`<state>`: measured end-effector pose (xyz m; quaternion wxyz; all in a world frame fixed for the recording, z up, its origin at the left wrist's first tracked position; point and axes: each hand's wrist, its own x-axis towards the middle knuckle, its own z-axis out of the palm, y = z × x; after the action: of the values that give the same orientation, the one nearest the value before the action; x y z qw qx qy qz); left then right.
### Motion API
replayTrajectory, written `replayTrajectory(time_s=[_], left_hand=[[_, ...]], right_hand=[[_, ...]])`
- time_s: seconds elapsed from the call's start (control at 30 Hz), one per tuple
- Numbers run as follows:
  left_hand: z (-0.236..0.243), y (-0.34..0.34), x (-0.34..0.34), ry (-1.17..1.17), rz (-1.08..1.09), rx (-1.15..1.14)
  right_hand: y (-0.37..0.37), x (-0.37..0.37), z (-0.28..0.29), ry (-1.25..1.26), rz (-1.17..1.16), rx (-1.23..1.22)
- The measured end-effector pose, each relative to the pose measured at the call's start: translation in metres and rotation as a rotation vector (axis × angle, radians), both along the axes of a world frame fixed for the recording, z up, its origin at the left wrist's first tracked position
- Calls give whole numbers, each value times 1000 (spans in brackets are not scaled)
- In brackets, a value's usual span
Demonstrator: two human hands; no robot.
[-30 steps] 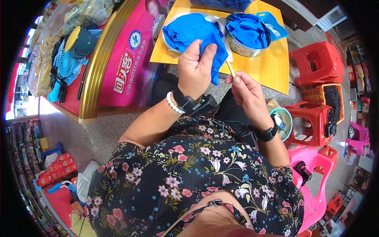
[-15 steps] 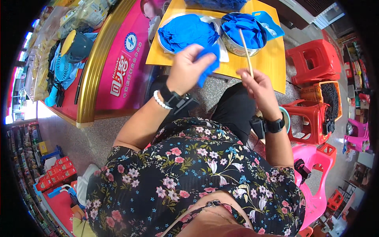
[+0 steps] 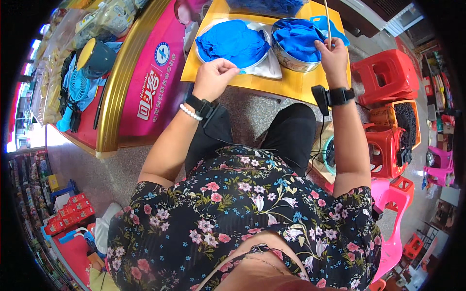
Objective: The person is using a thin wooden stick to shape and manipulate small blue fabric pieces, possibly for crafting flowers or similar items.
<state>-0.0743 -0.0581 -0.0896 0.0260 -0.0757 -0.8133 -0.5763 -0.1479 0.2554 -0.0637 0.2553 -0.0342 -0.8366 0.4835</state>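
My left hand (image 3: 213, 78) is closed in a pinch over the table's near edge, just in front of a white-rimmed bowl (image 3: 198, 53). A speck of light blue shows at its fingertips; I cannot tell whether it is held. Thin, crumpled blue cloth pieces (image 3: 233, 43) are heaped in the bowl. My right hand (image 3: 334, 56) grips a thin wooden stick (image 3: 328, 22), which points away from me. That hand is beside a round metal tin (image 3: 296, 64), its fingertips near the tin's right rim. More blue cloth (image 3: 296, 39) fills the tin.
Bowl and tin stand on a yellow table (image 3: 291, 83), with a light blue plastic tray (image 3: 339, 35) behind the tin. A clear box of blue pieces (image 3: 267, 6) is at the far edge. A pink, gold-edged counter (image 3: 141, 92) stands left; red stools (image 3: 386, 72) stand right.
The blue cloth piece that hung from my left hand no longer shows there; that hand moved slightly left and nearer. My right hand rose with the stick, away from me and rightward.
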Motion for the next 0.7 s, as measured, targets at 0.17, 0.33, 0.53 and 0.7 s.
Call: replayTrajectory(time_s=[0.17, 0.33, 0.53, 0.7], left_hand=[[0, -23, -13, 127, 118, -437], [11, -32, -17, 163, 175, -800], [8, -15, -38, 258, 183, -913], [3, -1, -58, 213, 128, -979]], right_hand=[[7, -16, 5, -232, -99, 445], [-13, -12, 10, -378, -93, 770], [-14, -26, 6, -602, 130, 826], [17, -19, -5, -221, 80, 568]])
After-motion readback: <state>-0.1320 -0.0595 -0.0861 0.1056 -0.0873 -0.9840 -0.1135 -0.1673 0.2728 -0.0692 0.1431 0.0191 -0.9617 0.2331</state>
